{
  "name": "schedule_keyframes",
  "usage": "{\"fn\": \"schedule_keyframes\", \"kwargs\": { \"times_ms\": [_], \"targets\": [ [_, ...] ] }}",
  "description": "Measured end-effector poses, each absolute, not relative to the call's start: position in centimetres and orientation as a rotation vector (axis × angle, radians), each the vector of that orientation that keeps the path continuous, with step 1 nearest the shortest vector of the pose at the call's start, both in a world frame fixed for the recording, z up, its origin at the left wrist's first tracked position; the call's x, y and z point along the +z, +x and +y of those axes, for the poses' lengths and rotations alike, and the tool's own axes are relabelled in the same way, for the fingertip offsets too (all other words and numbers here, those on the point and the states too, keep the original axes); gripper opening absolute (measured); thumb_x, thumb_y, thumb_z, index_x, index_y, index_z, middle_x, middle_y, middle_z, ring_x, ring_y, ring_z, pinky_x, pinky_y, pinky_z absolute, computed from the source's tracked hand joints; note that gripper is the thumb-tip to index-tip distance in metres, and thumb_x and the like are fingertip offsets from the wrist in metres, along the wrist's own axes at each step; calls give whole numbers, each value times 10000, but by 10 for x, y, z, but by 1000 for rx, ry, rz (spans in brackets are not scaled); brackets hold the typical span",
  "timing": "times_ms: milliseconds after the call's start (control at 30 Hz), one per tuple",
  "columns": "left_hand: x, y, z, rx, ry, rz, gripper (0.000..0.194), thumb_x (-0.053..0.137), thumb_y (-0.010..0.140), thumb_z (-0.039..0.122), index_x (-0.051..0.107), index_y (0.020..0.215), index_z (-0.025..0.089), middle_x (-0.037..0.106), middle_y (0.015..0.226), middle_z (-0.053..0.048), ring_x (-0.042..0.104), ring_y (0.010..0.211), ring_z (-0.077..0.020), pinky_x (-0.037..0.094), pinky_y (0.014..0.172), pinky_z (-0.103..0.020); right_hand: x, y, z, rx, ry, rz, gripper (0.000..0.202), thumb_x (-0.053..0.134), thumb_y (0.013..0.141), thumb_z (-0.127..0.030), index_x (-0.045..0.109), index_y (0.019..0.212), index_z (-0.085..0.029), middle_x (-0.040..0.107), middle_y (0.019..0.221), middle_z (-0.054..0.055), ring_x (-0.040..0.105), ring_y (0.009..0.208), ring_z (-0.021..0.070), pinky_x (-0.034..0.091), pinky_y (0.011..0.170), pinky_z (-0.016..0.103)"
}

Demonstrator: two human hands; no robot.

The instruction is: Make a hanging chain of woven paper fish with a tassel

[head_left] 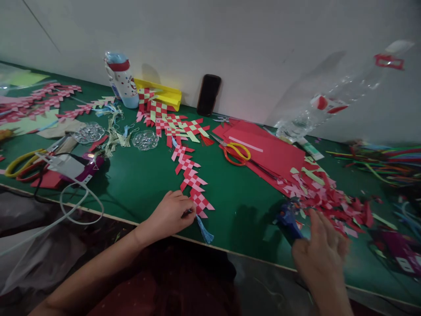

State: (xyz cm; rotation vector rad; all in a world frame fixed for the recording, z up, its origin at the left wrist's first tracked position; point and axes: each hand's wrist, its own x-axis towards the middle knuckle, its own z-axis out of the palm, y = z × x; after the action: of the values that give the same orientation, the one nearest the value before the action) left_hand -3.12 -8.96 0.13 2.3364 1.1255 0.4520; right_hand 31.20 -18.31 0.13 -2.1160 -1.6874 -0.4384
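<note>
My left hand (174, 211) is closed, its curled fingers at the edge of the lowest fish in a strand of woven pink-and-red paper fish (190, 173). The fingers pinch at this lower end, though the exact grip is partly hidden. Just beside them, a light blue tassel (205, 230) hangs towards the table's front edge. Smeared a little by motion, my right hand (322, 254) has its fingers stretched out and apart. It is right beside a dark blue glue gun (288, 223); whether the thumb touches it I cannot tell.
Red paper sheets (263, 149) lie under yellow-and-orange scissors (237, 152), near paper scraps (329, 197). A clear bottle (329, 107), a phone (209, 94) and a drinking flask (122, 81) stand along the wall. Bead trays (145, 140) and a cabled purple device (83, 169) are left.
</note>
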Motion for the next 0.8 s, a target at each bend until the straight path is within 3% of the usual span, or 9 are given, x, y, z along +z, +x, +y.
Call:
{"fn": "schedule_keyframes", "kwargs": {
  "times_ms": [67,167,267,333,467,800],
  "targets": [
    [2,-31,-88,438,2347,1109,143,549,856,198,644,750,212,625,730,11,502,822,-171,307,767,-317,10,279,-185,-542,-1847,-1678,423,456,859,-172,548,1272,-159,629,1146,182,582,1086,330,412,939,555],
    [2,-31,-86,425,2322,1089,141,551,858,216,659,767,225,627,755,12,484,864,-176,283,815,-336,8,217,-183,-180,-1569,-1886,203,561,889,-230,599,1088,-212,680,941,79,618,905,235,491,816,409],
    [1,-30,-86,409,2301,1079,129,556,856,227,657,776,232,630,765,18,478,878,-176,266,840,-347,-9,166,-179,126,-1522,-2010,224,611,884,-336,608,1064,-202,703,964,81,611,911,228,482,798,384],
    [0,-30,-86,408,2293,1077,130,556,857,230,656,774,235,628,761,21,479,878,-177,262,844,-351,-20,147,-176,174,-1558,-2011,180,587,902,-304,630,1033,-189,711,938,79,607,871,216,462,764,366],
    [-2,-30,-86,407,2295,1092,132,561,852,225,658,762,233,634,752,16,473,872,-184,265,843,-357,-28,140,-172,140,-1577,-1970,143,524,926,-164,664,952,-182,710,849,54,592,800,182,418,736,331],
    [-4,-25,-83,410,2335,1178,98,600,815,227,658,736,226,662,763,15,484,882,-195,268,841,-369,-27,140,-168,89,-1603,-1996,142,533,932,-196,660,870,-182,657,733,31,540,731,174,353,691,321]
  ]
}}
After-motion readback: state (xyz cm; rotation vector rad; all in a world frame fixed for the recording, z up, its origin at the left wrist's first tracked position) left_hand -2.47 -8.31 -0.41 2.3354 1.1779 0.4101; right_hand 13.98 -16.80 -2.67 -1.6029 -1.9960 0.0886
